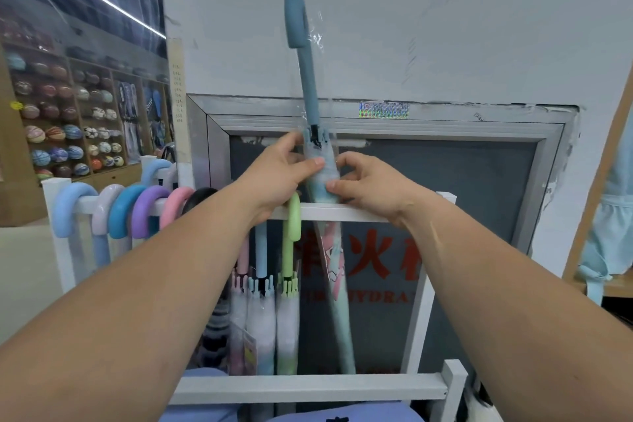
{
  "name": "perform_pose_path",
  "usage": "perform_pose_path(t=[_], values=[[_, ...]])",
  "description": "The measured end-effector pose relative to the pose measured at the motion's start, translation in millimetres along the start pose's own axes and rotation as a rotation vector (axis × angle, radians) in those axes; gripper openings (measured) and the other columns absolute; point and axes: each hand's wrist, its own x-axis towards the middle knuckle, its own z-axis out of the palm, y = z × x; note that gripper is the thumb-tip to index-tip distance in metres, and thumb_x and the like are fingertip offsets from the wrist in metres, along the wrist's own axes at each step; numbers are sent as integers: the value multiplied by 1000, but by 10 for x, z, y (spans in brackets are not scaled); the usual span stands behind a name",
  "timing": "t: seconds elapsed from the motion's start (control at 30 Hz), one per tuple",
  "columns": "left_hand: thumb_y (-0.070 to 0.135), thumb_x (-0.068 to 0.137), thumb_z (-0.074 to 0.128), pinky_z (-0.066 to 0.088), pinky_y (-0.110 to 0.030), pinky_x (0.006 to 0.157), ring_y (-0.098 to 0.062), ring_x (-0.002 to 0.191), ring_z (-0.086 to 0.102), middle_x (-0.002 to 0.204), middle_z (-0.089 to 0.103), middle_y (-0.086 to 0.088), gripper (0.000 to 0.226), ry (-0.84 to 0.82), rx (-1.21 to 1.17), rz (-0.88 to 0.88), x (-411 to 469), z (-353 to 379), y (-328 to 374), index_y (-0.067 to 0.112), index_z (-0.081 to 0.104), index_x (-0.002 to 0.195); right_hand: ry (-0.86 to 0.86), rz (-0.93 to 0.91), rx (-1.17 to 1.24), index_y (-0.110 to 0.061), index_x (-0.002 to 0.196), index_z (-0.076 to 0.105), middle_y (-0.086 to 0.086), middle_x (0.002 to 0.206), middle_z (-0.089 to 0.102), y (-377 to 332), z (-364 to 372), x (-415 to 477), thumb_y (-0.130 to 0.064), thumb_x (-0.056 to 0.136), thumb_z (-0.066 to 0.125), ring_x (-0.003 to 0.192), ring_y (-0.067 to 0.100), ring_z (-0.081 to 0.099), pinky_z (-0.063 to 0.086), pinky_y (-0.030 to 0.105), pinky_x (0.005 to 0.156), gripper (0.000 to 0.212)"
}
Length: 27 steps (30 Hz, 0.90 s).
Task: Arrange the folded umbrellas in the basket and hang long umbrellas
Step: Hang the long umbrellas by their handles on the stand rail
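a white rack (pixel 359 212) was seen before a grey metal-framed panel (pixel 479 216) bearing red characters, set into a white wall (pixel 445 27). shelves of balls (pixel 68 130) were ranged well away at the left.

the rack's top rail was crowded from its left end: six crook handles (pixel 150 209) were packed side by side there, pale blue, white, blue, purple, pink and black. a seventh, the green handle (pixel 293 219), was hooked near the middle of the rail, just under the left hand (pixel 284 171) and just beside the held umbrella. one more pale blue crook (pixel 154 168) was seen behind the rail. three wrapped canopies (pixel 262 319) were hung below. the crooks of two of them were hidden by the left forearm.

one long umbrella (pixel 308 86) was held almost upright near the middle of the rail, its blue-grey crook raised above both hands and its clear-wrapped canopy reaching down inside the rack, with the rail across it.

both arms were stretched forward. the left hand was curled round the top of the canopy, thumb laid across the front. the wrapped canopy was pinched from the other side by the right hand (pixel 363 181), between thumb and bent fingers.
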Motion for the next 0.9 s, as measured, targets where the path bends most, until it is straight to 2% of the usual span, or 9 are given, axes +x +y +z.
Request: perform_pose_path(t=[0.1,0.17,0.3,0.43,0.5,0.6,0.67,0.77,0.9], values=[[5,94,67,56,-33,80,-22,94,74,105,77,-11,28,-10,34,-8,8,4,-48,23,61,116,43,22,117,-15,113,65,5,95,70,-19,-36,-8,-11,89,71,85,14,69,57,36,82,25],[4,91,70,55,-27,83,-16,91,75,98,78,-6,32,-44,111,-22,15,13,-59,19,62,118,75,-10,219,-21,124,61,5,100,70,-22,-56,-25,-18,94,68,86,12,72,61,36,80,31],[8,89,73,48,-12,66,2,64,64,63,69,16,29,-105,252,-64,21,31,-14,21,65,114,73,-63,149,-23,129,60,17,107,70,19,-29,-10,-16,98,62,92,17,68,59,41,83,32],[12,85,78,53,-22,74,-15,78,69,80,73,-1,36,-102,276,-112,4,33,24,23,65,116,98,-75,52,-24,118,64,15,106,73,75,-11,48,-13,96,64,87,14,67,56,41,83,25],[14,77,80,54,-31,89,-22,94,72,91,77,-7,53,-91,255,-119,-2,23,41,28,59,124,98,-69,5,-25,112,65,12,103,74,92,-12,65,-15,94,67,87,14,66,56,42,85,20],[11,68,70,50,-39,100,-24,114,66,111,74,-3,73,-31,124,-93,-16,34,84,29,51,136,90,-76,-119,-23,108,65,4,81,70,112,-9,99,-18,90,72,74,15,61,52,38,75,19],[15,71,67,48,-42,105,-22,114,66,114,71,0,76,49,15,-54,-33,30,162,33,45,142,67,-48,-157,-25,104,64,-2,76,66,126,-12,123,-20,88,74,69,14,58,48,34,71,20],[26,90,64,47,-38,106,-23,108,69,118,69,-4,70,54,-128,46,-26,-3,404,36,32,152,41,-20,-205,-31,97,61,-4,82,67,137,-39,141,-24,86,76,74,15,61,46,31,74,19],[40,97,62,51,-40,102,-24,105,71,119,65,8,62,11,-44,82,56,-47,734,41,33,152,16,-10,-377,-26,106,61,-9,85,61,79,-64,93,-28,88,73,76,11,56,42,25,71,21]])
